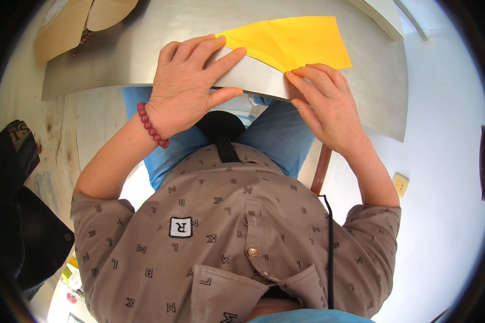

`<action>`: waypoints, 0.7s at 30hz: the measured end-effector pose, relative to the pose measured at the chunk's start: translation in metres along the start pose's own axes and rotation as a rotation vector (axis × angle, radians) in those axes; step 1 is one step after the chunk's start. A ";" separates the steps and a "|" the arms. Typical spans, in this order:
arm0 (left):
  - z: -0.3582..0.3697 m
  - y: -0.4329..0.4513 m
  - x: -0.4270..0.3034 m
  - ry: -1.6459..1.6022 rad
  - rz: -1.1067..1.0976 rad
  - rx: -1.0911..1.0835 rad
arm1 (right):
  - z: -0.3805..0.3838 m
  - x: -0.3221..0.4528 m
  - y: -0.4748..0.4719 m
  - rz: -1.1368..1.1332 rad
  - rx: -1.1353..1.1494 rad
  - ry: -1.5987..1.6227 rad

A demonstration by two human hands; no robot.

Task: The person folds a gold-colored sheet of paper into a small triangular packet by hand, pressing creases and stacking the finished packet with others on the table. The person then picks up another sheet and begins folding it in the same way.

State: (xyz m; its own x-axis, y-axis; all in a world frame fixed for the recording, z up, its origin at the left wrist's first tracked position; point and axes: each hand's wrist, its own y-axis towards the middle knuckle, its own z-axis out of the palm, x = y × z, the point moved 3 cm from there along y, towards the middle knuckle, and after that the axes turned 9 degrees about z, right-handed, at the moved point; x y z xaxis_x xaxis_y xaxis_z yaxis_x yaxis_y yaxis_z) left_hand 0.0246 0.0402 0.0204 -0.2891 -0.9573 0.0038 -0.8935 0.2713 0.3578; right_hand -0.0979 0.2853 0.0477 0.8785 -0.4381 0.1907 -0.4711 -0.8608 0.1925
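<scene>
A flat yellow sheet, paper or thin cloth (pixel 303 40), lies on a grey metal-looking tabletop (pixel 121 60), with a slight crease running down its middle. The fingertips of my left hand (pixel 192 78) press on the sheet's left end and near edge; the thumb is spread away over the table's front edge. My right hand (pixel 327 105) has its index fingertip on the sheet's near corner, the other fingers bent against its lower edge and the thumb apart. The sheet's near edge curves between both hands.
A brown cardboard piece (pixel 64 32) and a string of dark beads (pixel 81 40) are at the upper left. Stacked pale boards (pixel 378 16) stand at the upper right. Dark clothing (pixel 36 226) hangs at the left. A wall socket (pixel 400 184) is on the right.
</scene>
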 end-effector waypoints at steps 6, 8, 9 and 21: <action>0.000 0.002 -0.002 0.000 -0.001 0.012 | -0.001 0.000 -0.004 0.012 -0.002 0.030; 0.000 0.002 -0.002 0.000 0.001 0.007 | -0.006 -0.001 0.004 0.008 0.032 0.072; 0.000 0.002 -0.002 0.002 0.002 0.000 | -0.012 -0.004 0.013 0.002 0.061 0.115; 0.004 0.000 -0.002 0.019 -0.003 -0.075 | 0.013 0.011 0.144 0.509 0.770 0.216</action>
State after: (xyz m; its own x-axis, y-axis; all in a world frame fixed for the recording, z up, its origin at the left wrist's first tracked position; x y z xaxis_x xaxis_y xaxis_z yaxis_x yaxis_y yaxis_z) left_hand 0.0238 0.0429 0.0172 -0.2791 -0.9601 0.0199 -0.8660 0.2606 0.4268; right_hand -0.1548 0.1531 0.0648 0.5117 -0.8172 0.2653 -0.5441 -0.5472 -0.6360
